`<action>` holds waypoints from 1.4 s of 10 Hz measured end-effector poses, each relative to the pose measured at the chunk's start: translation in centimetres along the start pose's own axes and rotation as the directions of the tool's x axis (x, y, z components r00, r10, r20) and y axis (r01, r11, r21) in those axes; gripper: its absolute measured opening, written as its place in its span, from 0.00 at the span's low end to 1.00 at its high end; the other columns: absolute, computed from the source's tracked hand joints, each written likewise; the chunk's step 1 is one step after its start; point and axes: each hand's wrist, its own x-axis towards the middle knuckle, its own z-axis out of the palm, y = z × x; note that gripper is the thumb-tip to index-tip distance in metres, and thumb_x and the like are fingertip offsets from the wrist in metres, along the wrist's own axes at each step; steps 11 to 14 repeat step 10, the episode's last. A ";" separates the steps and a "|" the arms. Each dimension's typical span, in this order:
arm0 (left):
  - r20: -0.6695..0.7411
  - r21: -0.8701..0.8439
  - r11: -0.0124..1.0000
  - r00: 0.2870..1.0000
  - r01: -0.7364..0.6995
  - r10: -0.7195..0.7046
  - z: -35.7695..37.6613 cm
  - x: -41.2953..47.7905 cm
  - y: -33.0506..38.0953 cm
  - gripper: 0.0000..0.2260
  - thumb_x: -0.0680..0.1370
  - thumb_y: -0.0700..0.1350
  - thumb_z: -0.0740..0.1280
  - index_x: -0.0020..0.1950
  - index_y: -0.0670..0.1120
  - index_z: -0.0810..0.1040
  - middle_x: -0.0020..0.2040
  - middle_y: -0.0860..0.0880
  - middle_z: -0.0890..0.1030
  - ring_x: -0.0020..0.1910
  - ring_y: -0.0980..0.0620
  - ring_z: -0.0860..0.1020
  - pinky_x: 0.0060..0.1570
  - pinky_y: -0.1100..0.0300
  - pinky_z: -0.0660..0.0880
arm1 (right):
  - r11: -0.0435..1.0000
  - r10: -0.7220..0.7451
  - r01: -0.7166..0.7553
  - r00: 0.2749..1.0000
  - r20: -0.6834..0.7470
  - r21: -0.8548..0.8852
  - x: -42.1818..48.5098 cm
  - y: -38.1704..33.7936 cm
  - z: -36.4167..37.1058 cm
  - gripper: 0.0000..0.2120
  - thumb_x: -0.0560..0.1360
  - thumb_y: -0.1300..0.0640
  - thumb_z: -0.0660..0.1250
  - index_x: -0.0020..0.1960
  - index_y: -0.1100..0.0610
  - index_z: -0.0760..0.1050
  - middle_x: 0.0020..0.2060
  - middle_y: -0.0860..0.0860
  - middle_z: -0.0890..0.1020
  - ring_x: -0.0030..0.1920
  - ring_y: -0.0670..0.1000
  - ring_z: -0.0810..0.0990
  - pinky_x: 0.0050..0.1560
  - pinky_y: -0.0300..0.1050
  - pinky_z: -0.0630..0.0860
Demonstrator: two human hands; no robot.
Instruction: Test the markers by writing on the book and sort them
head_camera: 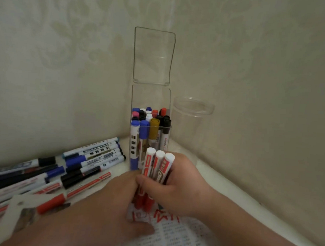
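Observation:
My right hand (182,186) grips a bundle of three red markers (158,166), held upright with their white ends up and red caps down. My left hand (115,198) touches the bundle's left side near its lower half; whether its fingers curl round a marker is hidden. Under both hands lies the open book (171,237), printed with small text and marked with red scribbles. Just behind the bundle stands a clear square box (151,103) with its lid flipped up, holding several upright markers (150,122) in blue, black, red, pink and gold.
Several markers (64,166) lie in a loose pile on the white table at the left, blue, black and red. A clear round jar (192,124) stands right of the box. A white card (23,211) lies at the lower left. Patterned walls form a corner close behind.

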 end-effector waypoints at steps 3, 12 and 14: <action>0.015 0.031 1.000 1.000 -0.002 0.001 -2.1 1.0 -0.6 0.28 0.74 0.66 0.68 0.65 0.79 0.54 0.61 0.74 0.66 0.58 0.68 0.70 0.53 0.67 0.73 | 0.998 -0.066 0.047 0.781 -0.621 -0.047 5.4 -6.9 -13.1 0.13 0.76 0.54 0.73 0.37 0.59 0.77 0.23 0.50 0.80 0.20 0.48 0.77 0.22 0.39 0.70; 0.152 0.025 1.000 0.988 0.004 -0.007 -2.3 1.1 -1.3 0.07 0.78 0.62 0.65 0.56 0.72 0.73 0.55 0.73 0.71 0.55 0.69 0.72 0.49 0.73 0.70 | 0.929 0.165 -0.283 0.894 -0.417 -0.239 11.0 -0.7 -13.1 0.06 0.72 0.58 0.73 0.48 0.56 0.79 0.39 0.53 0.83 0.26 0.47 0.77 0.26 0.39 0.73; 0.152 0.025 1.000 0.988 0.004 -0.007 -2.3 1.1 -1.3 0.07 0.78 0.62 0.65 0.56 0.72 0.73 0.55 0.73 0.71 0.55 0.69 0.72 0.49 0.73 0.70 | 0.929 0.165 -0.283 0.894 -0.417 -0.239 11.0 -0.7 -13.1 0.06 0.72 0.58 0.73 0.48 0.56 0.79 0.39 0.53 0.83 0.26 0.47 0.77 0.26 0.39 0.73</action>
